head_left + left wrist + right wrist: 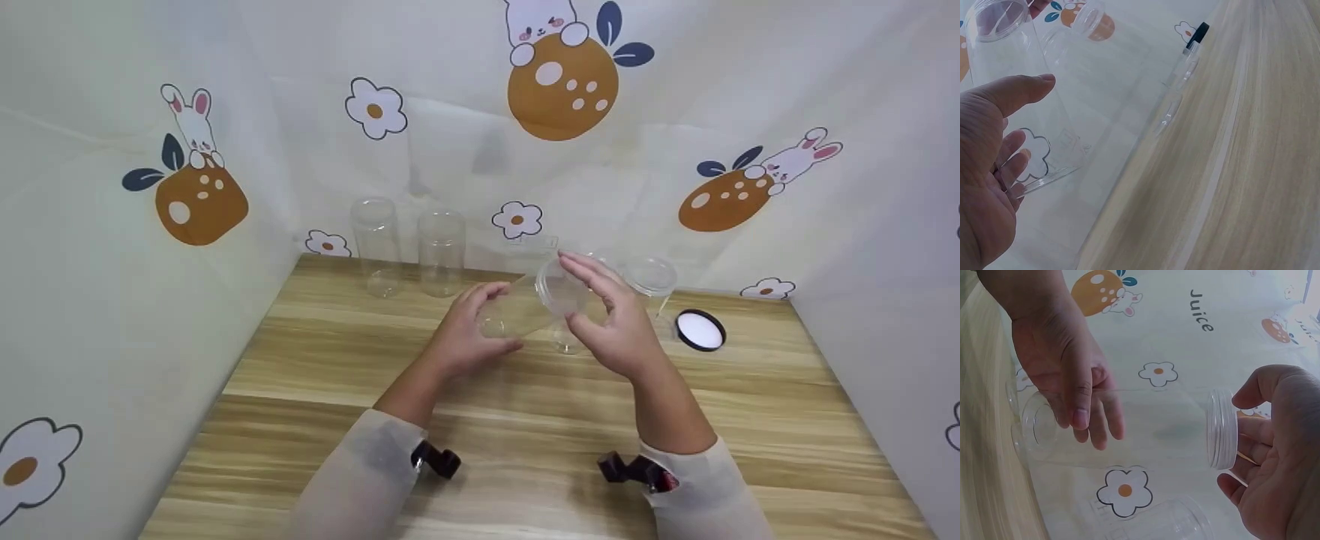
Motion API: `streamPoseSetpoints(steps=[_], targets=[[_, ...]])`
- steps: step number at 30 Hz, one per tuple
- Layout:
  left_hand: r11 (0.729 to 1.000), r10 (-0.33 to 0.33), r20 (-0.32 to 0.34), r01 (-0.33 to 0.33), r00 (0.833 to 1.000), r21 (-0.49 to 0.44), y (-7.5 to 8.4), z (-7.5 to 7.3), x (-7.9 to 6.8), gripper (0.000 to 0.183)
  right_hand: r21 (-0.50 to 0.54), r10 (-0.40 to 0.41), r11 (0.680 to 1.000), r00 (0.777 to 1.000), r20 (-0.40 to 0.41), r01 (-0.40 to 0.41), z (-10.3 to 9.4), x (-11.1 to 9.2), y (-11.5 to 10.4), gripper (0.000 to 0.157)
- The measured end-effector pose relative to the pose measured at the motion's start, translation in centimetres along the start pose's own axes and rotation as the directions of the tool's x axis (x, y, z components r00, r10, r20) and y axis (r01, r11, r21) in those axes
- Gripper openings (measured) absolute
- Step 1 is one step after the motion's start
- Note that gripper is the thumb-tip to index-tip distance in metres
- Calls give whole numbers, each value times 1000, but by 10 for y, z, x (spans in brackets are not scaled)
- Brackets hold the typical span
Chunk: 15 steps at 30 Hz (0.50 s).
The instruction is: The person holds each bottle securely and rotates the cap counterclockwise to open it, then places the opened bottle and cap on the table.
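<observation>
A clear plastic jar [517,307] is held tilted above the table, its ringed mouth [1222,430] toward the right. My left hand [469,330] grips the jar near its base, thumb on one side and fingers on the other. At the mouth end, my right hand [615,322] spans the rim, with thumb and fingertips against it. Through the clear wall, left fingers show in the right wrist view. Whether a clear cap sits on the mouth I cannot tell.
Two clear jars [375,247] [441,255] stand at the back left. Another jar [651,277] stands behind the right hand, and one more is partly hidden there. A black-rimmed lid [701,330] with a white inside lies on the wooden table [315,360]. A patterned cloth [450,165] encloses the table.
</observation>
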<state>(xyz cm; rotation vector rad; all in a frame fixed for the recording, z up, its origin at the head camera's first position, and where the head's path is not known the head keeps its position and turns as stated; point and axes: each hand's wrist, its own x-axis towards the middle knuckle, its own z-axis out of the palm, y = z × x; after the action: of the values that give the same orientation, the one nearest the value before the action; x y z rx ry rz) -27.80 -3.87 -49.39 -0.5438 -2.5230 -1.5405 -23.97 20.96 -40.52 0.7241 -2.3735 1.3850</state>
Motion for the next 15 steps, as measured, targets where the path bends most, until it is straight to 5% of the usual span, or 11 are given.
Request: streamPoseSetpoints(steps=[6,15], targets=[[1000,13,1,-13,1000,14,-1,0,1,87,-18,20,1000,1000,-12,-20,0,1,-1,63],[1000,-14,2,14,1000,14,1,0,-1,87,-168,177,965,974,-140,-200,1,4,-4,64]])
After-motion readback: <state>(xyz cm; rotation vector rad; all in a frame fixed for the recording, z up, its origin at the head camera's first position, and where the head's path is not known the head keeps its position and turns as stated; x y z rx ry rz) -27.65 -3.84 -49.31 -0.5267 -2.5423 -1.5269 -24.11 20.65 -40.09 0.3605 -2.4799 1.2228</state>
